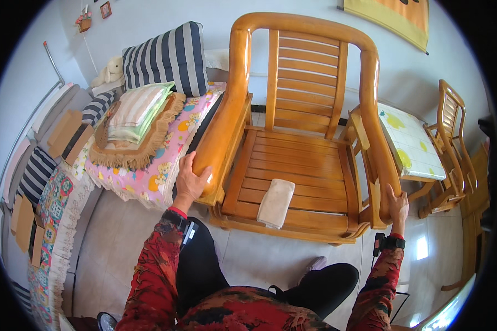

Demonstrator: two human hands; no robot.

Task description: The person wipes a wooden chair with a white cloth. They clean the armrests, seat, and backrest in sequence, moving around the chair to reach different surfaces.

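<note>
A wooden armchair (302, 169) with a slatted back and seat stands before me. My left hand (191, 178) grips the front end of its left armrest (219, 140), with the thumb on top. On the right armrest's front end (387, 182), my right hand (396, 207) is closed around the outer side. A folded beige cloth (276, 203) lies on the front of the slatted seat, between the two armrests, touched by neither hand.
At left is a sofa with a pink patterned cover (170, 165), folded towels (138, 111), a striped pillow (165, 60) and open cardboard boxes (66, 132). Right of the armchair stand a small table with a lemon-print cover (414, 145) and another wooden chair (451, 111).
</note>
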